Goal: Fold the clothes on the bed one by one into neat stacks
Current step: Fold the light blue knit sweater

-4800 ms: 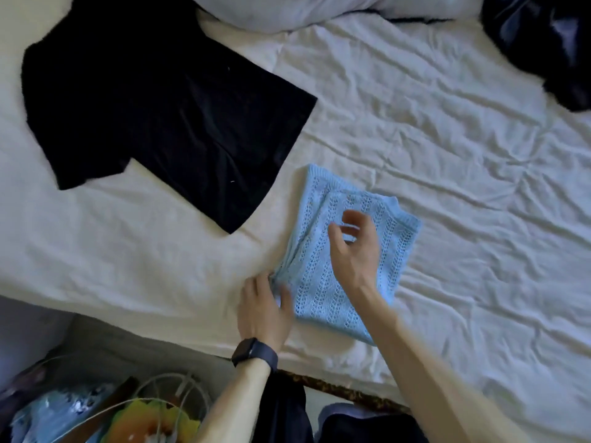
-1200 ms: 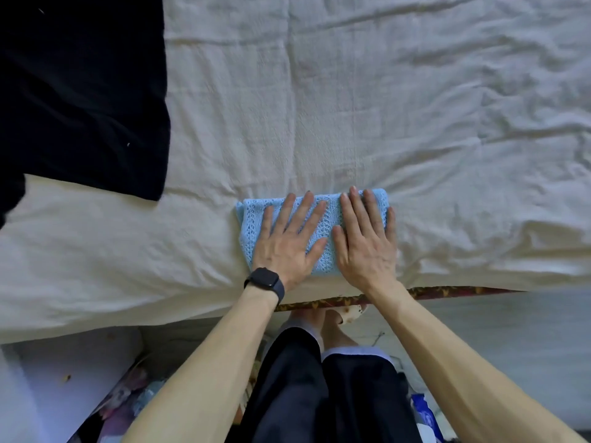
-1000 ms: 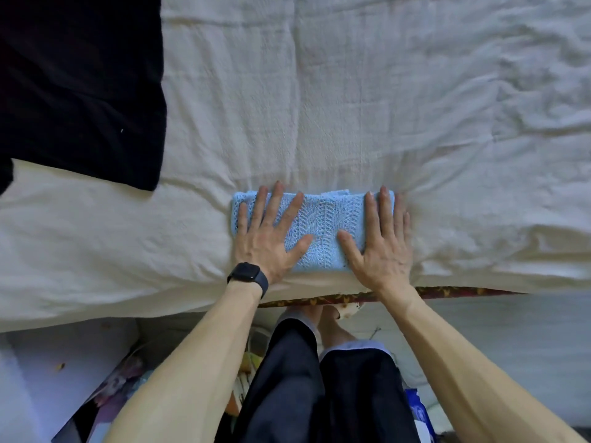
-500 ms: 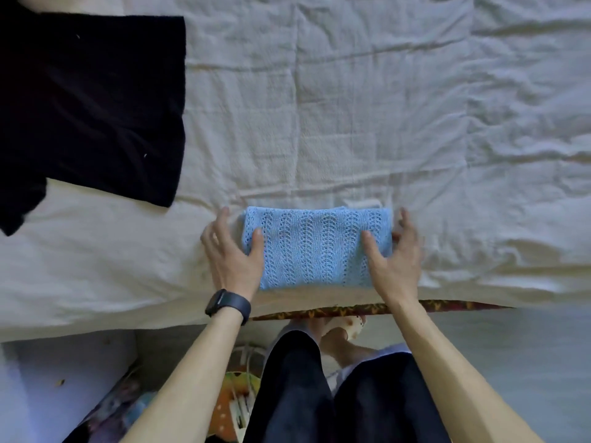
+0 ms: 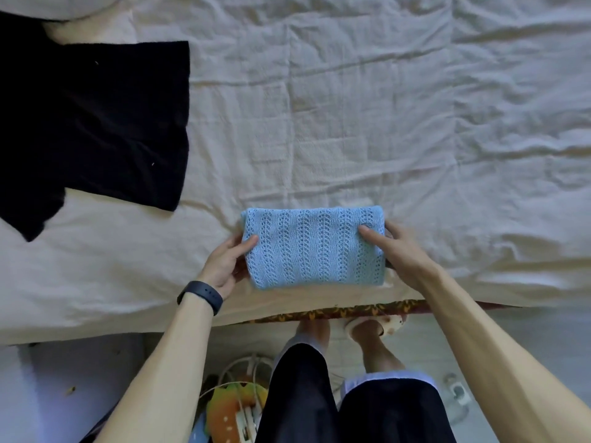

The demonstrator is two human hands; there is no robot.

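A folded light-blue knit garment [image 5: 313, 247] is gripped at both short ends. The thumb of the left hand [image 5: 225, 266] is laid on its top face with the fingers tucked beneath the left edge, and the right hand [image 5: 396, 251] is clamped likewise on the right edge. Between the hands a compact rectangle is seen, several layers thick, patterned with vertical openwork stripes and rounded along its far fold. It is kept at the near edge of the bed [image 5: 351, 123]; whether it is lifted cannot be told. A black garment [image 5: 92, 123] is spread flat well beyond the left hand
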